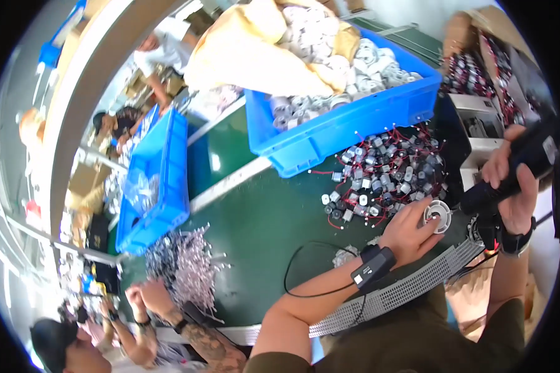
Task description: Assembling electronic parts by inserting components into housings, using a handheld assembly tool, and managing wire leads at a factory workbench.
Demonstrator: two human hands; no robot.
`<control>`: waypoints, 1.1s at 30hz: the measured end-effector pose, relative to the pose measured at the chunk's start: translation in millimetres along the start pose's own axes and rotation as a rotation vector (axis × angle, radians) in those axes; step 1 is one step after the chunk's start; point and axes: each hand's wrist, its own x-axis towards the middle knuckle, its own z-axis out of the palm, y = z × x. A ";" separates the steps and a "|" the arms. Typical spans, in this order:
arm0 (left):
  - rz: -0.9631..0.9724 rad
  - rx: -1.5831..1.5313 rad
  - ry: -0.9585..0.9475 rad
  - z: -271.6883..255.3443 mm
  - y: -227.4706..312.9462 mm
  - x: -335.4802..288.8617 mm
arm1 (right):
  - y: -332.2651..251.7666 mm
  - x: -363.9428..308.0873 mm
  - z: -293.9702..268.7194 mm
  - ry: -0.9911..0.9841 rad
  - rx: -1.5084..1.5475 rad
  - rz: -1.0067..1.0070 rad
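Observation:
My left hand (407, 235) rests at the table's near right edge, its fingers closed around the side of a round whitish plastic housing (442, 210) with an open, ribbed inside. In my right hand (520, 208) is a black electric screwdriver (532, 155), tilted down to the left. Its front end comes close to the housing; whether they touch I cannot tell. Just beyond my left hand lies a heap of small motors (389, 177) with red and black wires. Small clear pieces (344, 255) lie by my left wrist.
A blue bin (348, 118) of grey-white round parts stands beyond the motors. Another blue bin (179, 168) sits farther left. A pile of pinkish and dark strips (196, 264) lies near a co-worker's hands (152, 297). A black cable (292, 264) loops by my left forearm.

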 end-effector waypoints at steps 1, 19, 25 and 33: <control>0.032 -0.018 -0.019 0.6 0.9 2.1 | -1.7 -2.8 -5.2 0.008 0.021 -0.010; 0.008 0.017 -0.071 4.8 -11.1 5.1 | -25.6 8.6 28.5 0.145 0.075 0.100; 0.030 0.007 -0.061 3.0 -9.3 2.1 | -17.9 9.3 31.0 0.110 0.069 0.169; 0.014 0.031 -0.070 2.3 -6.8 1.0 | -20.3 6.8 34.4 0.127 0.039 0.199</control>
